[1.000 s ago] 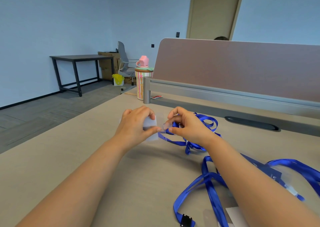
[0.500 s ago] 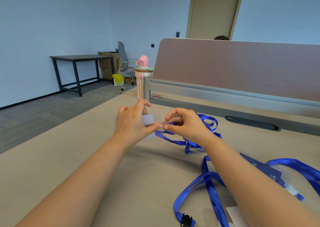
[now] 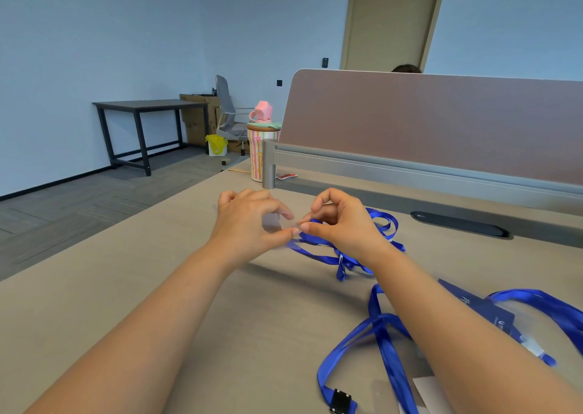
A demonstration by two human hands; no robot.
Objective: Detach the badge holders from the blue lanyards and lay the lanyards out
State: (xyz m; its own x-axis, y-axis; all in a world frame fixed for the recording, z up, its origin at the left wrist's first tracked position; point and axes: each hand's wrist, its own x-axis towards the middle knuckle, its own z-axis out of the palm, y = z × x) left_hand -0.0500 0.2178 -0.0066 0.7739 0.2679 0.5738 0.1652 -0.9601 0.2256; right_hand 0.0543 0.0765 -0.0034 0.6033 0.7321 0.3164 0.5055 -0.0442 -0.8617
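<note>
Clear plastic badge holder [image 3: 277,223] is pinched in my left hand [image 3: 249,221] above the table [image 3: 126,287], right hand [image 3: 344,224] pinching the blue lanyard [image 3: 342,270] right beside it, guessing so they unclip.

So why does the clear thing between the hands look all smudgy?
Head view: motion blur smears the clear badge holder in the left hand and the blue lanyard end pinched by the right hand; same view, the wide lens bends the top edge of the desk divider.
</note>
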